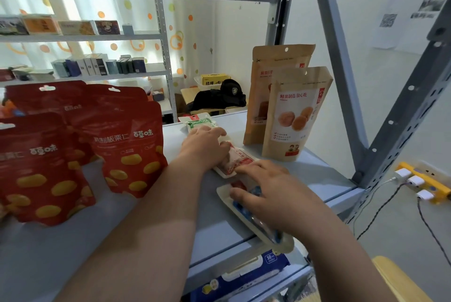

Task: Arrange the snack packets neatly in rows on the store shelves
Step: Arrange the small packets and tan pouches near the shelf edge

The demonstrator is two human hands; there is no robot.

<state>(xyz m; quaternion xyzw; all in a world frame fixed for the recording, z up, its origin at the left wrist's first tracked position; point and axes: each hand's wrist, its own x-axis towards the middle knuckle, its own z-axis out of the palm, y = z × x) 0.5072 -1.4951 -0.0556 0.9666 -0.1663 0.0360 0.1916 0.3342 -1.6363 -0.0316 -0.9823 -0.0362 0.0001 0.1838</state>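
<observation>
Hands are both down on the grey shelf [317,170] now, working a line of flat packets that runs from back to front. The left hand [207,145] is laid palm-down, fingers spread rather than clenched, over the red-and-white packet [238,162] in the middle, with a green-and-white packet [199,122] just behind it. The right hand [273,194] is pressed flat, fingers loosely extended, on the blue-and-white packet [251,216] nearest the front; nothing appears to be pinched or lifted, only pushed. Risk is plain here: that front packet is seen overhanging the shelf edge, so a careless slide forward could tip it onto the wipes pack [244,275] on the shelf below. A sideways shove from the left hand could also skew the middle packet out of line. To the right, two brown pouches [292,116] stand upright just beside the row, and could be toppled by a stray wrist. On the left, the red pouches [127,148] lean loosely and might be nudged over by the left forearm.
</observation>
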